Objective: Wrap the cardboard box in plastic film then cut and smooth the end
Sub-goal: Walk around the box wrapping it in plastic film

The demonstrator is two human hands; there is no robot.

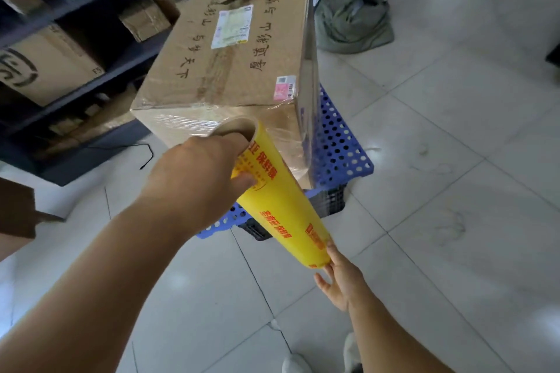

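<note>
Yellow film roll (281, 200): left hand (194, 179) grips core end, right hand (339, 278) supports w/ straight fingers, beside cardboard box (230, 48).

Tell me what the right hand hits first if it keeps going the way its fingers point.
The right hand already touches the roll's lower end; past it, probably the blue crate, though depth is unclear.

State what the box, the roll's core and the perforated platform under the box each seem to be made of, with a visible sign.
Box: brown matte cardboard, taped seam. Roll's core: apparently cardboard, a dull tan tube. Perforated platform: likely moulded plastic, uniformly blue with regular holes.
</note>
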